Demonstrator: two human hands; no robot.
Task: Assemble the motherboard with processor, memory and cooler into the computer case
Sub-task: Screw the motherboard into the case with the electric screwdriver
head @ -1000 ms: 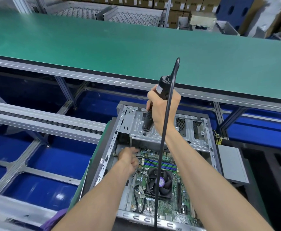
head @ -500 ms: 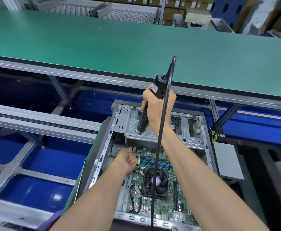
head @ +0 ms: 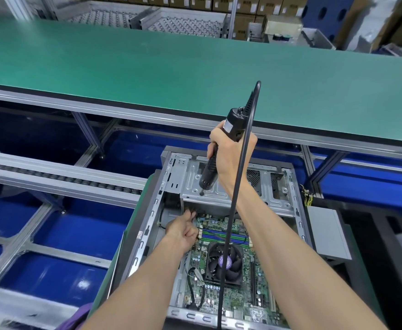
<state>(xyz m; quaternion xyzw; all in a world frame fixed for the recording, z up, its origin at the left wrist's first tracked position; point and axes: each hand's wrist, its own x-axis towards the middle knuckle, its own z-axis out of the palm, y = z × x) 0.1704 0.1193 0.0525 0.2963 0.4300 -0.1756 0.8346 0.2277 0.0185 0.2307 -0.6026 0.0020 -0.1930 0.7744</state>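
Note:
An open grey computer case point(head: 152, 210) lies flat below me. Inside it sits the green motherboard point(head: 219, 296), with a black cooler fan point(head: 226, 262) and blue and green memory sticks point(head: 221, 234). My right hand point(head: 231, 158) grips a black electric screwdriver point(head: 213, 163) upright, with its bit on the silver drive bracket point(head: 273, 194). The tool's black cable point(head: 233, 210) hangs down across the board. My left hand point(head: 182, 231) reaches in at the board's far left corner with its fingers curled; what they hold, if anything, is hidden.
A wide green workbench point(head: 171, 75) runs across beyond the case. A roller conveyor rail point(head: 59, 179) and aluminium frame over a blue floor lie to the left. A grey power supply box point(head: 328, 232) sits right of the case. Cardboard boxes stand at the far back.
The screwdriver has shifted slightly while staying over the drive bracket. My left hand stays at the motherboard's far left corner, reaching a little further in. The view has shifted slightly.

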